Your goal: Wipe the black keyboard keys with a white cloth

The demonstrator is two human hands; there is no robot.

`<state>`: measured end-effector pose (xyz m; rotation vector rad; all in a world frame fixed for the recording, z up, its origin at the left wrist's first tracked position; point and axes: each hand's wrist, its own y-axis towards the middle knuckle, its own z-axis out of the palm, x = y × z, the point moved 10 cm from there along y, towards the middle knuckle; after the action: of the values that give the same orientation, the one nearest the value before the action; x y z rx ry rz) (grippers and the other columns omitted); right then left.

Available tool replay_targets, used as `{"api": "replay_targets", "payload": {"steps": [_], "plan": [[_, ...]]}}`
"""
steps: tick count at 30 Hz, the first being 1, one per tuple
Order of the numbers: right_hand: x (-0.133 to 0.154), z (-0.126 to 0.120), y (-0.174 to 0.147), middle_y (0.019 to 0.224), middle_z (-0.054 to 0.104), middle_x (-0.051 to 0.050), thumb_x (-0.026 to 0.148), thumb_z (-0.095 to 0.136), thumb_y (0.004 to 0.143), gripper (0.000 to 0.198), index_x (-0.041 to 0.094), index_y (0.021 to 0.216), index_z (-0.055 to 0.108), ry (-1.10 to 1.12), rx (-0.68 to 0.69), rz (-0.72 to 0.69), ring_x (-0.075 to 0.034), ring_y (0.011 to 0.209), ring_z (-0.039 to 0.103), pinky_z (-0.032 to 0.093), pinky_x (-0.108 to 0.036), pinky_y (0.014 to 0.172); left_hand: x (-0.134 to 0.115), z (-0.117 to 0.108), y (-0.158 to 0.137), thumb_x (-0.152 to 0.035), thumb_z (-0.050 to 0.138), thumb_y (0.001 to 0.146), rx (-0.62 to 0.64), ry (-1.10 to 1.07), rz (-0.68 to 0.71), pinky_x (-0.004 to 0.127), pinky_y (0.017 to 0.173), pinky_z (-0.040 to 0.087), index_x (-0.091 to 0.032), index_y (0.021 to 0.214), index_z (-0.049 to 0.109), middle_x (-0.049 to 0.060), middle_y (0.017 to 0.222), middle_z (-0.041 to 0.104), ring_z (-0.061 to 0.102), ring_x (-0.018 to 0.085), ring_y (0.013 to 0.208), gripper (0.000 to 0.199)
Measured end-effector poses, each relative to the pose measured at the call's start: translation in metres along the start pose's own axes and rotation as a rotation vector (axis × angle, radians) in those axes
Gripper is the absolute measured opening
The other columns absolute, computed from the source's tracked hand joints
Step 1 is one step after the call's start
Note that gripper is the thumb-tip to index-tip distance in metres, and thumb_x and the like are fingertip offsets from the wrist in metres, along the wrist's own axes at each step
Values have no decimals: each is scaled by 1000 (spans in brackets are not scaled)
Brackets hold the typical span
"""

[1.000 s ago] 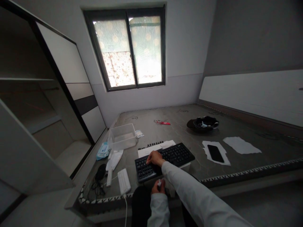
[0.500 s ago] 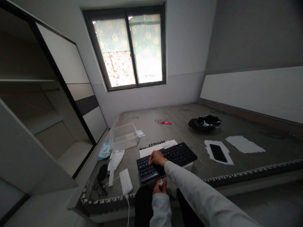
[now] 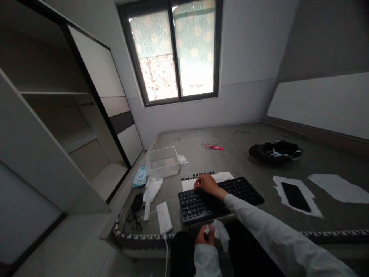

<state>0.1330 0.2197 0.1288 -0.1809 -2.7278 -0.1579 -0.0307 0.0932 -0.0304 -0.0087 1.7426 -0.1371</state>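
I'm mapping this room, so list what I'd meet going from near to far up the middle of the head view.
Left hand with a small white thing → black keyboard → small black pieces → red item → window. The right hand overlaps the keyboard, so it is left out.

Window [image 3: 193, 54]: dark-framed slider, two panes, super bright
Wardrobe [image 3: 117, 104]: white door [image 3: 96, 67] with a dark stripe [image 3: 121, 121], open shelves [image 3: 54, 93] alongside
Bed [image 3: 230, 163]: grey mattress top, white headboard [image 3: 325, 100] off right
Walls [image 3: 248, 46]: pale, kinda gloomy
Floor [image 3: 77, 246]: light, smooth-ish, bottom left
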Motion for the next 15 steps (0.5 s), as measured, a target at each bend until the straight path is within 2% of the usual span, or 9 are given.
{"api": "replay_targets", "payload": {"steps": [4,7,11,15], "plan": [[-22,-22,43,95,81,-4,41,73,80,20,28,93,81,-86,-9,3,-21,91,72,46,-26,78,4,3,3,-89,56,58,-22,-45,-54,35,71,56,-16,77,78,11,72,80,74,31,75,79],[-38,-21,79,98,80,-5,38,70,83,18,28,95,80,-158,9,19,-21,95,71,46,-28,84,4,9,6,-89,57,57,-31,-63,-83,35,70,57,-16,73,78,11,69,79,74,31,73,77],[-55,4,124,109,78,-9,37,63,89,25,25,107,77,-235,46,47,-24,108,69,45,-33,94,-1,21,10,-86,54,63,-9,-44,-84,34,68,56,-19,67,76,10,65,77,72,30,69,71],[-69,47,160,108,78,-14,31,65,87,21,21,100,79,-285,133,75,-26,109,69,44,-35,97,15,28,14,-87,52,63,-13,3,-156,32,61,54,-22,63,75,6,59,72,68,25,61,69]]}}
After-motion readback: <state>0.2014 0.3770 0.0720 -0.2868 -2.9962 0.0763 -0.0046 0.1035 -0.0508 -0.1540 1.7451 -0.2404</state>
